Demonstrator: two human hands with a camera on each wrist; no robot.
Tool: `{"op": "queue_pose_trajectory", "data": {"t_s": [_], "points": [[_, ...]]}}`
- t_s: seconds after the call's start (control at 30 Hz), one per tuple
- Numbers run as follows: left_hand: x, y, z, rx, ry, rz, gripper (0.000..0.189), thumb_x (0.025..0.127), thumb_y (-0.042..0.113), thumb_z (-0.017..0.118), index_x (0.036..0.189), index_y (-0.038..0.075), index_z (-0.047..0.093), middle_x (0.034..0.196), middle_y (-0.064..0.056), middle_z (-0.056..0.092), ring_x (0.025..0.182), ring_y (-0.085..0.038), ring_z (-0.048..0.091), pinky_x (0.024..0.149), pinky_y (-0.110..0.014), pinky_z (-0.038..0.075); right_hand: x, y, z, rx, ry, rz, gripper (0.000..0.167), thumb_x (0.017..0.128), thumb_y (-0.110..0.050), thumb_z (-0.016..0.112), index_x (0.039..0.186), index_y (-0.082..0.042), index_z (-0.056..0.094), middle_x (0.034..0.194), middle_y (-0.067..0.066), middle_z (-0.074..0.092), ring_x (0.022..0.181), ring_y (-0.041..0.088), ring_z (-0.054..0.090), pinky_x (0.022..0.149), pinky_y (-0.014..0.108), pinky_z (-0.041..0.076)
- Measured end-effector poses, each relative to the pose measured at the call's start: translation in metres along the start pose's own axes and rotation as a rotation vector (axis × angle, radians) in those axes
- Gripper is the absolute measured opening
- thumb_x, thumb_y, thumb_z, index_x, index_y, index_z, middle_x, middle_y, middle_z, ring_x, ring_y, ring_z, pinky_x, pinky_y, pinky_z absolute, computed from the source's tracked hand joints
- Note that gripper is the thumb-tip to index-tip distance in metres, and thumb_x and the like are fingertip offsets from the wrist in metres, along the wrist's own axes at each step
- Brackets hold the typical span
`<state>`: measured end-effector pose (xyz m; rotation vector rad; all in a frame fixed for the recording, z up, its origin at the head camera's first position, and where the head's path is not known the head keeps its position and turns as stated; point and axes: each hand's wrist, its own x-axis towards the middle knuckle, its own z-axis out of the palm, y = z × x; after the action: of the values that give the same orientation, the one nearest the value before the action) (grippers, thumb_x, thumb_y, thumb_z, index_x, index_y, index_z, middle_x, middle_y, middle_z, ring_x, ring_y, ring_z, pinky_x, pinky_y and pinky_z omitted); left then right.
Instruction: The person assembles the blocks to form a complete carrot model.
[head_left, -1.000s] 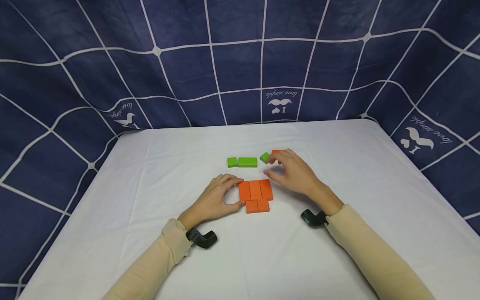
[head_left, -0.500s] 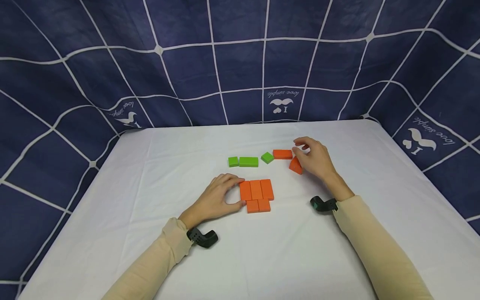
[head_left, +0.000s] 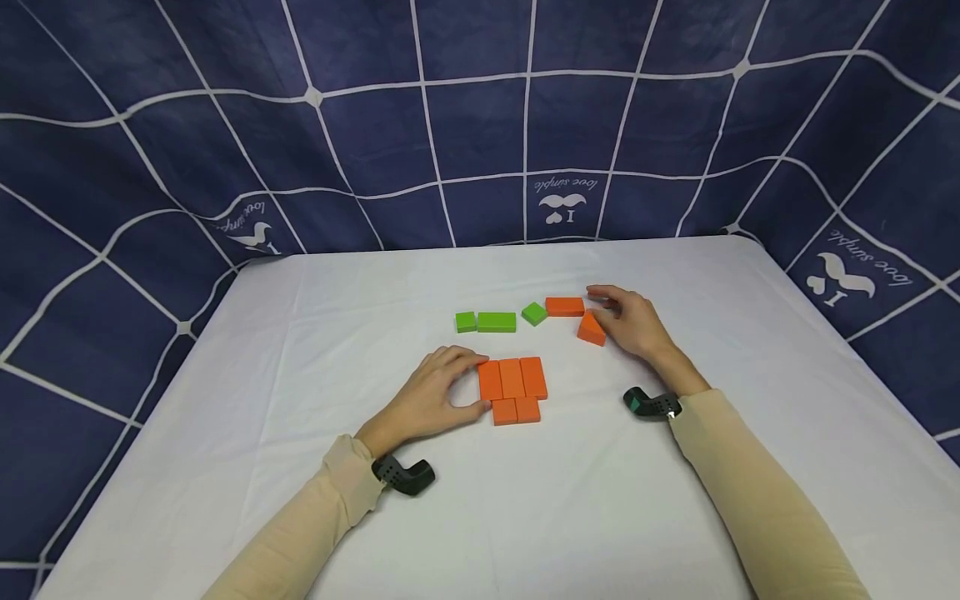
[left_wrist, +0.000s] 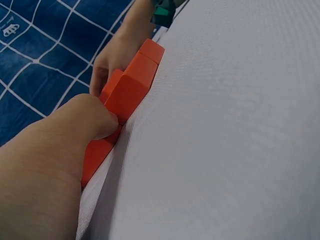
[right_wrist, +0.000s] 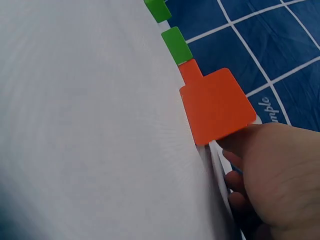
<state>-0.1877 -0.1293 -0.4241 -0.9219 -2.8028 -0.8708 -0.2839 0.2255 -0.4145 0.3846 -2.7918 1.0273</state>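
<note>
Five orange blocks (head_left: 512, 379), flat.
Three behind two, at my left hand (head_left: 429, 398); tapered orange block (head_left: 591, 331) touches my right hand (head_left: 636, 325).

The right wrist view's edge crops a green block (right_wrist: 158, 10).

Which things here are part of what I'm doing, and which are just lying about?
Seemingly part of the job:
five orange blocks set together, touched by your left hand
angular orange block, touched by your right hand

Lying about, though perhaps wanted later:
orange bar
three green blocks, spread in a rough row
</note>
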Motion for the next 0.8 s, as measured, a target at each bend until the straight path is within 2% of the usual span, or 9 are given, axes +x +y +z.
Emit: {"op": "queue_pose_trajectory", "data": {"t_s": [0.2,0.37,0.53,0.73,0.8], "points": [[0.0,0.0008,-0.001,-0.004,-0.003,-0.005,0.066,0.086,0.044,0.078,0.142,0.014,0.061,0.135,-0.002,0.059,0.126,-0.02,0.052,0.111,-0.044,0.041,0.0015,-0.0031,0.0046,-0.021,-0.059,-0.062,0.044,0.099,-0.008,0.064,0.143,-0.002,0.06,0.138,0.021,0.064,0.123,0.04,0.057,0.107,0.055,0.043],[0.0001,0.0013,-0.0011,-0.008,0.002,-0.003,0.066,0.085,0.043,0.078,0.142,0.014,0.061,0.135,-0.002,0.06,0.125,-0.02,0.052,0.11,-0.044,0.042,0.0021,-0.0044,0.0064,-0.026,-0.047,-0.113,0.038,0.1,-0.005,0.062,0.138,0.001,0.063,0.135,0.022,0.066,0.121,0.041,0.058,0.106,0.054,0.042],[0.0003,0.0015,-0.0007,-0.006,0.007,0.004,0.065,0.085,0.043,0.078,0.141,0.014,0.061,0.134,-0.003,0.06,0.125,-0.021,0.053,0.11,-0.045,0.042,0.0007,-0.0052,0.0065,-0.012,-0.021,-0.054,0.035,0.099,-0.008,0.064,0.133,0.002,0.065,0.129,0.024,0.067,0.117,0.04,0.057,0.104,0.054,0.043],[0.0003,0.0016,-0.0006,-0.007,0.001,-0.004,0.065,0.085,0.044,0.078,0.141,0.014,0.062,0.135,-0.002,0.06,0.125,-0.02,0.053,0.11,-0.045,0.042,-0.0025,-0.0063,0.0057,0.016,0.027,0.024,0.038,0.099,-0.019,0.068,0.131,0.0,0.065,0.118,0.021,0.07,0.1,0.035,0.058,0.089,0.046,0.045],[0.0005,0.0014,-0.0007,-0.01,-0.003,-0.004,0.065,0.085,0.044,0.077,0.141,0.014,0.062,0.135,-0.002,0.06,0.125,-0.02,0.052,0.11,-0.045,0.042,-0.0038,-0.0074,0.0046,0.021,0.045,0.03,0.039,0.098,-0.022,0.069,0.131,-0.001,0.065,0.116,0.02,0.071,0.099,0.034,0.059,0.087,0.044,0.046]]}}
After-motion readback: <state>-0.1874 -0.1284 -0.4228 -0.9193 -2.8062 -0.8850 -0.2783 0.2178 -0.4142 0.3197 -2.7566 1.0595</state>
